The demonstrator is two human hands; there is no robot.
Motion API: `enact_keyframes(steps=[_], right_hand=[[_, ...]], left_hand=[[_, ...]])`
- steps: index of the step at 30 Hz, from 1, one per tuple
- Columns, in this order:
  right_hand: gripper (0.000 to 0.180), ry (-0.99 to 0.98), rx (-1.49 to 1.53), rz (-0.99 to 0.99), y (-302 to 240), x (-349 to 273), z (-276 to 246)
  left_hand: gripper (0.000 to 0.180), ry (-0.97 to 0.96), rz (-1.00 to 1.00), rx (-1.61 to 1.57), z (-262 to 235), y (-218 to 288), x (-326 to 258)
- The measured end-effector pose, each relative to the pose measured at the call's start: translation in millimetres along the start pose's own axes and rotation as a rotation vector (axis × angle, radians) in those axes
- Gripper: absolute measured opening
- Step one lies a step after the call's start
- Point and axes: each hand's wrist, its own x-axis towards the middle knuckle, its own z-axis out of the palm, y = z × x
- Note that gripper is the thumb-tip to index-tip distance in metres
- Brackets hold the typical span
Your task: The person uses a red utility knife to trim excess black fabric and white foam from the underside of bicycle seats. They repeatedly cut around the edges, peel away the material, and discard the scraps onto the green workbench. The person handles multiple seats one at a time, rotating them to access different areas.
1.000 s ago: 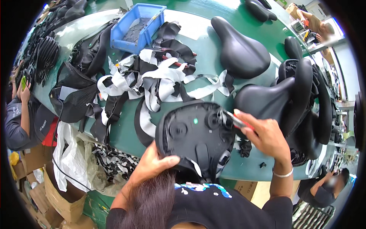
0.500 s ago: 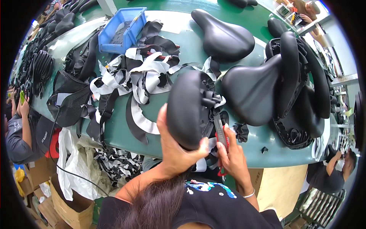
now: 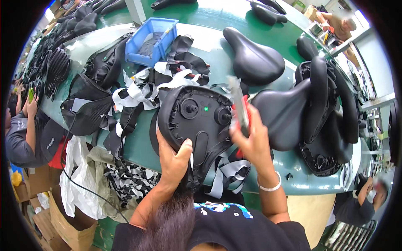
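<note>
A black bicycle saddle is held underside up over the table edge, its nose toward my body. My left hand grips its left side, thumb over the rim. Two round black knobs and a small green dot show on the underside, with gathered cover material along the rim. In my right hand is a utility knife with a red and grey body, raised beside the saddle's right edge and blurred at its upper end. Near the saddle's lower right hangs a black and white trimmed strip.
Several finished-looking saddles are stacked at the right, and another saddle lies farther back. Cut strips pile at the left near a blue bin. A black cable hangs at left. Other people work at both sides.
The saddle has been turned from its side so the underside faces up, and it sits slightly farther left. My right hand has lifted the utility knife up and away from the rim.
</note>
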Motion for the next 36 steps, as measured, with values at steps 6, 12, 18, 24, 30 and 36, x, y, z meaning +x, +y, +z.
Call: enact_keyframes(steps=[6,12,18,24,30,36], right_hand=[[0.064,-0.402,0.133,-0.411,-47,-24,8],[0.046,0.078,-0.39,-0.423,16,9,0],[0.043,-0.18,0.16,0.14,-13,10,-4],[0.033,-0.058,0.753,-0.164,-18,-10,-23],[0.039,-0.096,0.682,0.1,-25,-59,-129],[0.048,-0.407,0.166,0.048,23,-108,-165]], left_hand=[[0.07,-0.057,-0.074,0.235,-21,-9,31],[0.068,-0.201,-0.015,0.14,-8,3,55],[0.061,-0.165,-0.193,0.021,-18,6,54],[0.056,-0.328,-0.453,-0.133,-29,25,52],[0.067,-0.568,-0.504,-0.022,-59,49,60],[0.034,-0.284,-0.428,-0.357,-44,42,120]])
